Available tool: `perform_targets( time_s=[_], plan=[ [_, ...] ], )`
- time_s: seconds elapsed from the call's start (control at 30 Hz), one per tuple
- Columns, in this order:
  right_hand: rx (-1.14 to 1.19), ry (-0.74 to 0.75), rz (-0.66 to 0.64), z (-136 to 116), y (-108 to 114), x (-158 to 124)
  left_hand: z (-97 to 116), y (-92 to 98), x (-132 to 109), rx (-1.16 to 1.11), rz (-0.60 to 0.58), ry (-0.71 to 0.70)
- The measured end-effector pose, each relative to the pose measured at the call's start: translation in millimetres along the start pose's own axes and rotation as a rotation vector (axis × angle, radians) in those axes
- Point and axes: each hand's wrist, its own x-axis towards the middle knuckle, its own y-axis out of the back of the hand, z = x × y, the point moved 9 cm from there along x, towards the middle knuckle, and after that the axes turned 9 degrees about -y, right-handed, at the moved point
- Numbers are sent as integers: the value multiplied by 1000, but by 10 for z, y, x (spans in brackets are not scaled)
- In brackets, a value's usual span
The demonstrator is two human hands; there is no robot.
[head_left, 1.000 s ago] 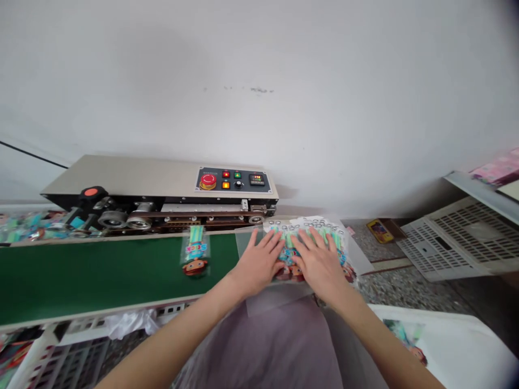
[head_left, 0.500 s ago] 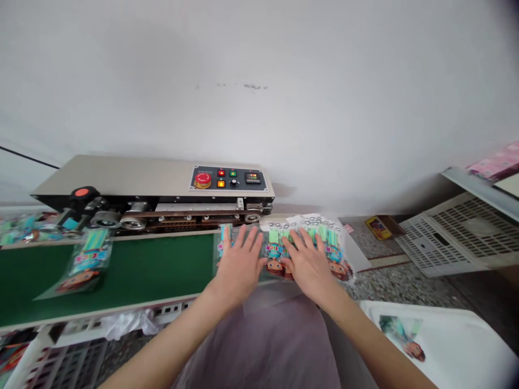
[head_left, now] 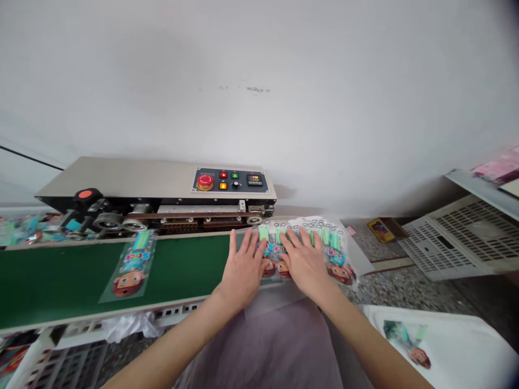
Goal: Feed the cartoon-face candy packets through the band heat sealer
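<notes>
My left hand [head_left: 243, 267] lies palm down with fingers spread, at the right end of the green belt [head_left: 178, 265], touching the edge of a row of clear packets. My right hand [head_left: 306, 262] rests flat over the same row, its fingers apart. Each packet [head_left: 338, 259] shows green sticks and a printed cartoon head with "Stick" lettering. Those beneath my palms are partly hidden. Farther left, a single packet [head_left: 132, 265] lies on the belt in front of the sealing machine [head_left: 162, 178].
The control panel [head_left: 231, 181] has a red stop button and lit displays. A white tub [head_left: 458, 346] with one packet in it stands at lower right. Crates [head_left: 450, 243] and a small box [head_left: 381, 229] sit at right. More packets [head_left: 32, 229] are heaped at far left.
The packet seen left of my left hand no longer shows there. A packet on the belt now lies farther right than the earlier blurred one. My left hand has shifted slightly right.
</notes>
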Motion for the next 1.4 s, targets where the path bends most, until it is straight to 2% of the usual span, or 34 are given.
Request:
perform_targets(
  time_s=[0.1, 0.2, 0.3, 0.37, 0.43, 0.53, 0.6, 0.7, 0.8, 0.9, 1.0, 1.07, 1.13, 1.27, 1.4],
  plan=[
    [18, 16, 2, -103, -1, 43, -96, 31, -91, 38, 7, 46],
    [35, 28, -9, -178, 38, 48, -283, 82, -218, 68, 14, 113],
    [34, 19, 3, -124, 143, 28, -414, 190, -280, 78, 46, 171],
    [-2, -11, 21, 11, 214, 9, -318, 212, -205, 37, 41, 108],
    [-60, -48, 21, 180, 238, -12, -85, 167, -57, -34, 10, -26],
    [-122, -63, -18, 351, 174, -52, 253, 26, 154, -123, -25, -180],
    [-125, -49, -36, 367, 111, -74, 345, -87, 227, -139, -34, -204],
    [-91, -37, -34, 279, 48, -72, 278, -190, 199, -107, -10, -169],
    [-20, -30, -31, 123, 27, -28, 101, -184, 56, -69, 0, -120],
    [53, -12, -16, -9, 81, 7, -101, -88, -86, -46, -44, -45],
    [54, -44, 19, 23, 189, -14, -227, 82, -120, -27, -72, 54],
    [11, -78, 24, 105, 234, -58, -175, 181, -51, -33, -60, 69],
    [-35, -83, -1, 168, 227, -100, -1, 195, 77, -69, -56, 10],
    [-78, -75, -75, 208, 145, -108, 296, -34, 288, -144, -113, -103],
    [-63, -75, -123, 176, 119, -39, 250, -169, 274, -110, -93, -155]
  ],
)
